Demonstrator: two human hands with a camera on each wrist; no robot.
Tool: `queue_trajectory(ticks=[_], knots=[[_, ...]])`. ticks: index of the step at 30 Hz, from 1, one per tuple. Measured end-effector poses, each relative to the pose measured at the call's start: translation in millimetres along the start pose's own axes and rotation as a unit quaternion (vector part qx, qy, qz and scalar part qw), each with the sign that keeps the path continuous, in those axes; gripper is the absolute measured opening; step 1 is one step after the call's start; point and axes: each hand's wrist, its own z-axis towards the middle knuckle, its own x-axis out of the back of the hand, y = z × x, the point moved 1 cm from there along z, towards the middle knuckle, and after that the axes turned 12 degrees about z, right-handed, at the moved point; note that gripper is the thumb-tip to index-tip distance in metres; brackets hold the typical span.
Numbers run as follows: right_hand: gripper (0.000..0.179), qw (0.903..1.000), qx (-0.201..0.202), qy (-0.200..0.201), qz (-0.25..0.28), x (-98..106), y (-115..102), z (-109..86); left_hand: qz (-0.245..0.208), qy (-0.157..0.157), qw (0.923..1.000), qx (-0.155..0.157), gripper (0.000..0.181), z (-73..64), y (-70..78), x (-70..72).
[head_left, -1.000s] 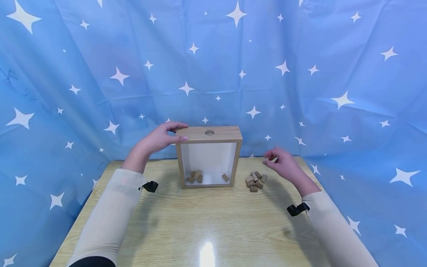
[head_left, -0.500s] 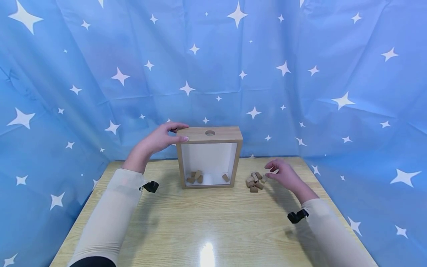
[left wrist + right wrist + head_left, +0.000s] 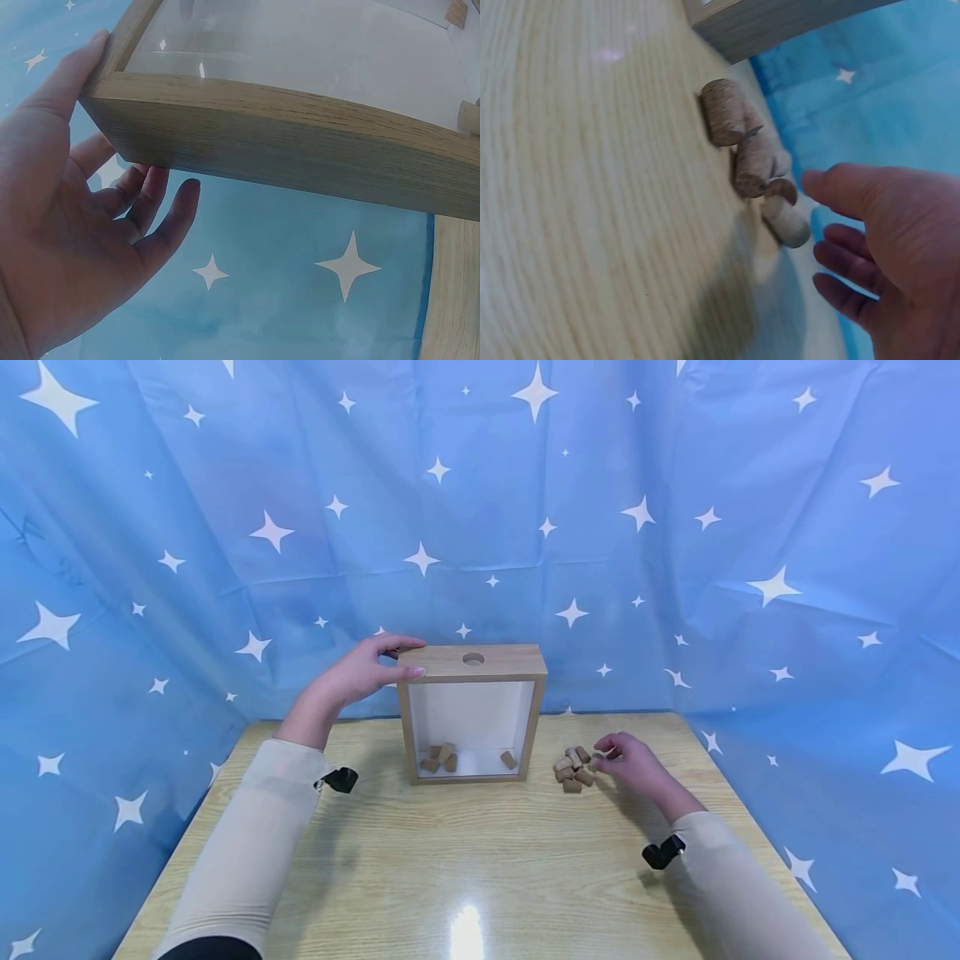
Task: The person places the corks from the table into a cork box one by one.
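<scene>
A wooden box [image 3: 510,662] with a clear front and a round hole in its top stands upright at the back of the table. My left hand [image 3: 365,672] holds its upper left corner, thumb towards the front and fingers towards the back. Several corks lie inside, most in a cluster [image 3: 451,763] at the left, plus a single cork [image 3: 508,760] at the right. To the right of the box is a small pile of corks [image 3: 572,787]. My right hand [image 3: 633,768] hovers at the pile's right side, thumb and fingers parted near a pale cork [image 3: 787,226].
The light wood table [image 3: 480,852] carries the box and the corks. A blue curtain with white stars [image 3: 480,510] hangs close behind the table and along both sides. Black wrist cameras [image 3: 341,779] sit on both sleeves.
My right hand has come down from above and reached the right side of the cork pile. The left hand and the box stay as they were.
</scene>
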Motion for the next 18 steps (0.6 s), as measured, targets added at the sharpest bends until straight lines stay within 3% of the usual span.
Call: queue_trajectory(ticks=[12,18], knots=[[0.05,1.0,0.005,0.005,-0.005,-8,15,4.9,0.004,0.002,1.0,-0.001,0.062,0.3,-0.7,0.8],[0.044,0.9999,0.008,0.009,-0.008,-13,20,4.0,0.004,0.003,1.0,-0.003,0.062,0.6,0.0,-0.4]])
